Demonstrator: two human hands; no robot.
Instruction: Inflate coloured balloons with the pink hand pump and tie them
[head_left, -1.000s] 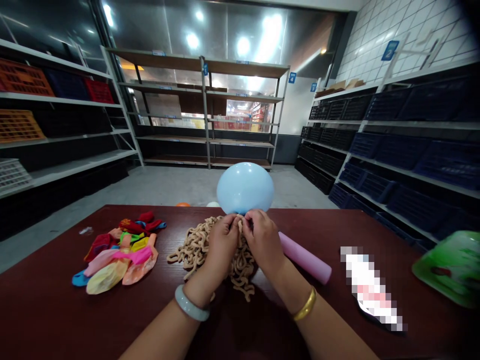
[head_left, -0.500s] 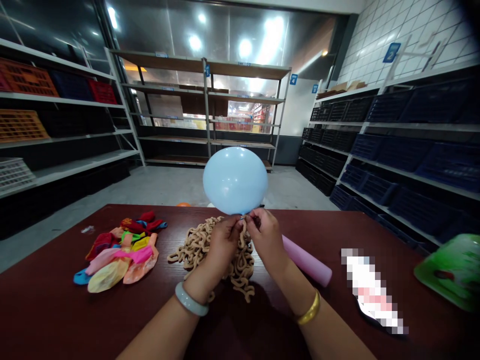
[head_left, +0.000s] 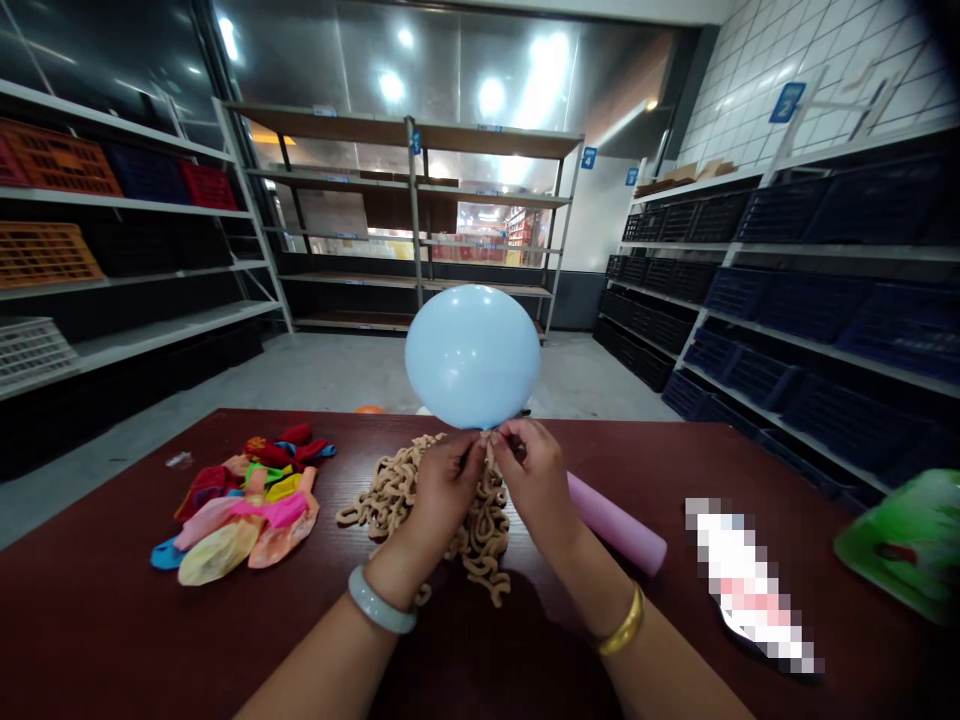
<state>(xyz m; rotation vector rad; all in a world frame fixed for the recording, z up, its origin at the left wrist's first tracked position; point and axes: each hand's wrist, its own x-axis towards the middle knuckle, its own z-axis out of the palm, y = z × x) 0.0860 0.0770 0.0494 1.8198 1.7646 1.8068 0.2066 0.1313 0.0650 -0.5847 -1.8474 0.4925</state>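
Note:
A pale blue inflated balloon (head_left: 472, 355) stands upright above my hands, its neck down between my fingertips. My left hand (head_left: 450, 480) is closed in a pinch at the neck, thumb and forefinger together. From the other side my right hand (head_left: 534, 470) pinches at the same spot, touching a strand of tan, looped cord (head_left: 480, 540). Fingers hide the knot area, so how cord and neck meet cannot be made out. The rest of the cord lies heaped on the table under and between my hands.
On the dark red table (head_left: 300, 640) lie several limp coloured balloons (head_left: 247, 510) at left, a pink cylinder (head_left: 619, 525) at right, a blurred-out flat object (head_left: 750, 590) and a green package (head_left: 904, 545). Shelves with crates (head_left: 787, 300) stand along the sides, and a rack (head_left: 487, 195) behind.
The balloon has risen slightly and looks a little larger. My fingertips have shifted slightly at its neck, both hands still pinching there.

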